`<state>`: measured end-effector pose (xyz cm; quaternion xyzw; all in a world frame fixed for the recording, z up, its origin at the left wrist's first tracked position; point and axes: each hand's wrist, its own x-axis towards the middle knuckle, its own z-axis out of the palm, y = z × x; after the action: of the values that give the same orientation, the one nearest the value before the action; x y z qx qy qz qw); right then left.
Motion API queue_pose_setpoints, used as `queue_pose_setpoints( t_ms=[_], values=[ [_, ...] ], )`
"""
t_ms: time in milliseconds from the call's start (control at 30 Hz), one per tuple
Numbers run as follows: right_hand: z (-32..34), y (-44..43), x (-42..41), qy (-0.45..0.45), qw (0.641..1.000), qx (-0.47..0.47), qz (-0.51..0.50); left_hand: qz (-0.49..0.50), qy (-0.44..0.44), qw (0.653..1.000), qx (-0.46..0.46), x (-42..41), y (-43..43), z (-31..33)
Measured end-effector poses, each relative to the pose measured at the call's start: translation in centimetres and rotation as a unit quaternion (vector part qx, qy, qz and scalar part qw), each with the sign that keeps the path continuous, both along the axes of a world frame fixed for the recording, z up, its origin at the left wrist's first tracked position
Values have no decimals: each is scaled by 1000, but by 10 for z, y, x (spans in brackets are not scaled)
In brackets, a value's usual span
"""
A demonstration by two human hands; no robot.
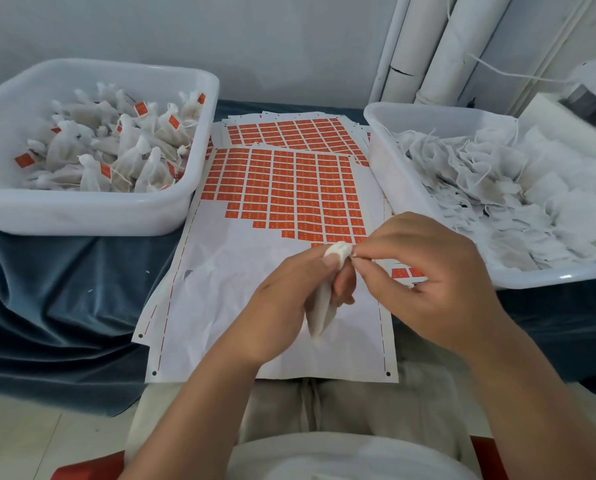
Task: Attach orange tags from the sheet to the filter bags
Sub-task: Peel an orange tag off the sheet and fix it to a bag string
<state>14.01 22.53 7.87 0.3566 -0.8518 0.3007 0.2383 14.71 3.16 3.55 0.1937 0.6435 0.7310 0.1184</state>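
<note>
Left hand [282, 296] was curled round a white filter bag [319, 313], gripping it upright just under its bunched neck, with the limp body hanging below my palm. At that neck my right hand [428, 271] had thumb and forefinger nipped together and the other fingers loosely bent. What they pinched was too small to make out; I took it for the drawstring, since no orange showed between them. Both hands held the bag above the near, stripped part of the sheet [241, 278], a little off the paper. The orange tags [289, 188] filled the far half of the sheet, their near edge stepped like a stair, and the closest of them lay just beyond my knuckles. Further sheets [289, 129] poked out past its far edge. Left of the sheet stood the tub of tagged bags [82, 213], right of it the tub of plain bags [549, 277], and a blue cloth [47, 289] lay under all of them. As I judged it, I was at the start of one bag's cycle: neck gathered, string being drawn out, no tag on it yet. The next move called for my right hand to let go of the string, peel one tag from that stepped edge, and fold it over the string's end while my left kept the bag steady.
</note>
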Motion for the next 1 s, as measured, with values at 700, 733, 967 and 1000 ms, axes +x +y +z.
queue_pose_setpoints(
  t_ms=[700, 733, 967, 1000],
  values=[
    [1, -6, -3, -512, 829, -215, 55, -115, -122, 968, 186, -3, 1, 0],
    [3, -4, -2, -509, 836, -199, 49, -114, -125, 968, 187, -3, 1, 0],
    [13, -1, 3, -320, 944, -78, -36, -101, -136, 968, 184, -4, 1, -1],
    [13, -2, 5, -284, 954, -77, -50, -104, -143, 965, 195, -4, 1, -1]
  ],
)
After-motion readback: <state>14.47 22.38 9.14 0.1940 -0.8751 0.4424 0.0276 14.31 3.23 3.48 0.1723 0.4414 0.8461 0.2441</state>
